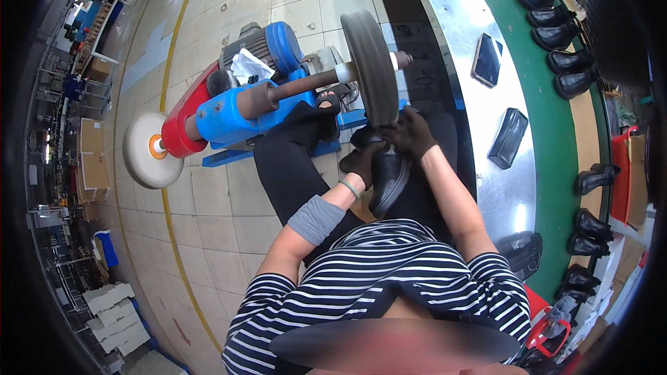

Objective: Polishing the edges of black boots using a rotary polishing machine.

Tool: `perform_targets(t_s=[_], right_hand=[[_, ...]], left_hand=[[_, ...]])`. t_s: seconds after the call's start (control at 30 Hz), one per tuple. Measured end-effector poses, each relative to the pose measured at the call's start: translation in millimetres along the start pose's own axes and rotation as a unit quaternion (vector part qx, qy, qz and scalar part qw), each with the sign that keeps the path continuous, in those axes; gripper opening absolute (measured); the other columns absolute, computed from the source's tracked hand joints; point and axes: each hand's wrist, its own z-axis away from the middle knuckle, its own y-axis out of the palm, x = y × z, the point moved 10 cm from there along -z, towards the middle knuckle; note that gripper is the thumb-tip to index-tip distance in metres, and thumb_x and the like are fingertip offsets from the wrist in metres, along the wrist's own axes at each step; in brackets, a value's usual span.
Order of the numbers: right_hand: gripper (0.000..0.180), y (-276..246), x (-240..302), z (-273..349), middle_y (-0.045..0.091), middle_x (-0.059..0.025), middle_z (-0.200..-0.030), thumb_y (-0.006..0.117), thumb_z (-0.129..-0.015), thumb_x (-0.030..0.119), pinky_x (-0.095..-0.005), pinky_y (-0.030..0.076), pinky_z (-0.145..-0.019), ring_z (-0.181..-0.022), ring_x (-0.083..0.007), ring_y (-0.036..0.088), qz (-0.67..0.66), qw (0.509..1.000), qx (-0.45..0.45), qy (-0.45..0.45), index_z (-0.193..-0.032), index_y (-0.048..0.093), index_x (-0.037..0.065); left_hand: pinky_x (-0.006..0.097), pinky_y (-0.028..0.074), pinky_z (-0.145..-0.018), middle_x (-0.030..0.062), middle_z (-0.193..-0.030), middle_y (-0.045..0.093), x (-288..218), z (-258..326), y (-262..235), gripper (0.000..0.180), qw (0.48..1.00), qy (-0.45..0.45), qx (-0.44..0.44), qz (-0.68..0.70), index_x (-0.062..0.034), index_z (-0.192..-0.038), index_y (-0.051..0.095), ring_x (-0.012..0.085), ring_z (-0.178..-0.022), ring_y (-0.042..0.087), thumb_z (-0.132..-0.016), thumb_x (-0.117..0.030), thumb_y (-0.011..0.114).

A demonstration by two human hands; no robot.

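A black leather shoe (389, 179) is held between my two hands, just below a large dark buffing wheel (372, 69). My left hand (361, 162), in a dark glove, grips the shoe's left side. On its far right side, my right hand (415, 137), also gloved, is closed round the shoe close to the wheel's lower rim. I cannot tell whether the shoe touches the wheel, because fingers cover that spot. The wheel sits on the brown shaft (306, 86) of a blue and red machine (226, 117).
A white wheel (151, 149) is on the machine's left end, with a blue motor (281, 47) behind. The metal bench (511, 198) at right bears a phone (487, 60) and a black case (509, 139). Several black shoes (556, 35) line the green belt (538, 101).
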Motion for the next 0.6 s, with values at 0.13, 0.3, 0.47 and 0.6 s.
perform_targets(t_s=[0.13,0.3,0.47,0.6], right_hand=[[0.044,-41.3,78.7,15.4,0.053,-0.0234,-0.125,0.04,-0.098,0.029,-0.0428,0.037,-0.102,-0.117,-0.0359,0.051,0.276,0.912,-0.013,-0.304,-0.126,0.046,-0.004],[0.034,2.3,76.1,15.9,0.057,-0.0198,-0.119,0.037,-0.096,0.013,-0.0334,0.039,-0.097,-0.113,-0.0282,0.054,0.714,0.6,0.063,-0.356,-0.123,0.05,-0.003],[0.042,-49.7,67.4,-46.8,0.059,-0.0155,-0.117,0.038,-0.097,0.033,-0.031,0.041,-0.093,-0.11,-0.0239,0.054,0.314,0.939,0.021,-0.139,-0.12,0.057,0.003],[0.058,-39.3,79.8,-48.5,0.06,-0.013,-0.116,0.038,-0.094,0.051,-0.0301,0.033,-0.098,-0.111,-0.0213,0.052,0.453,0.858,-0.105,-0.219,-0.116,0.061,0.002]], left_hand=[[0.037,0.051,-0.082,0.0095,-0.09,0.067,11.7,17.3,22.5,0.034,0.996,-0.055,0.031,0.067,-0.0051,-0.099,0.064,0.0242,-0.082,0.064,-0.075,-0.03,0.065],[0.039,0.048,-0.091,0.0122,-0.096,0.067,-19.6,24.2,18.8,0.033,0.997,0.022,0.012,0.067,-0.0031,-0.101,0.063,0.0268,-0.09,0.064,-0.079,-0.028,0.059],[0.037,0.047,-0.092,0.0105,-0.099,0.066,-38.3,20.5,41.3,0.032,0.992,0.063,0.049,0.095,-0.0041,-0.103,0.063,0.025,-0.093,0.063,-0.081,-0.026,0.058],[0.036,0.048,-0.091,0.0092,-0.101,0.066,-51.0,17.9,28.1,0.033,0.99,0.117,0.011,0.08,-0.0053,-0.107,0.062,0.0238,-0.095,0.062,-0.082,-0.027,0.057]])
